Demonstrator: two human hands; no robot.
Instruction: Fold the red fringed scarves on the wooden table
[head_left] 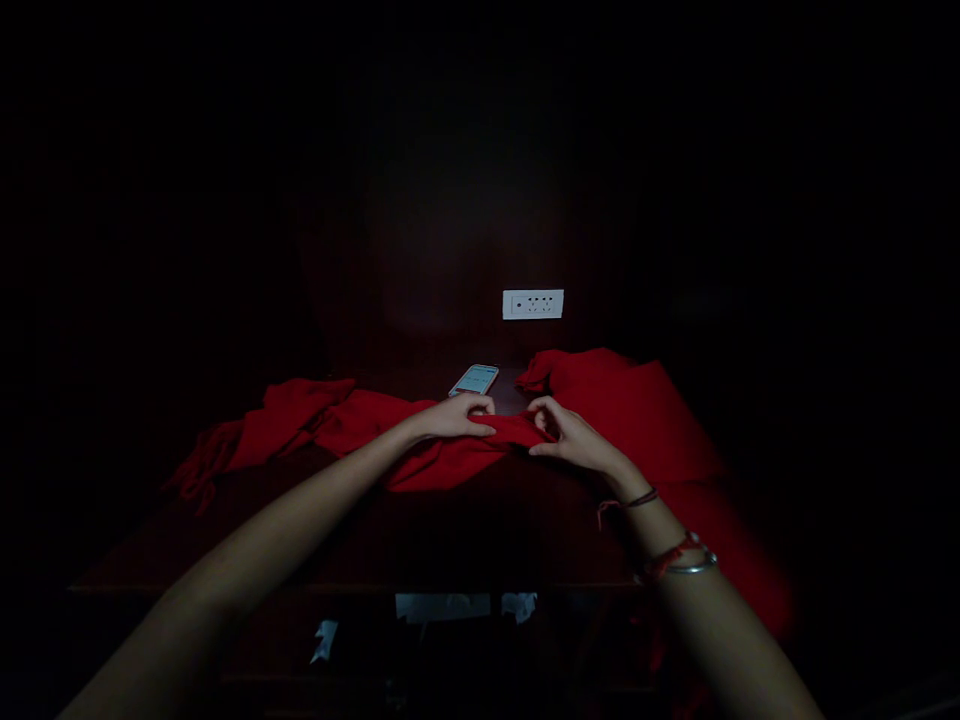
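A long red cloth with fringe-like strands at its left end lies bunched across the dark table. My left hand pinches its upper edge, thumb below and fingers curled on top. Just to the right, my right hand grips the same cloth's end between thumb and bent fingers. A short stretch of the fabric runs between the two hands. Shadow hides the fingertips in part. Bracelets and a silver bangle circle my right wrist and forearm.
A phone with a lit screen lies behind my left hand. More red fabric is heaped at the right and hangs over the table's edge. A white socket plate is on the back wall. Pale scraps show below the table's front edge.
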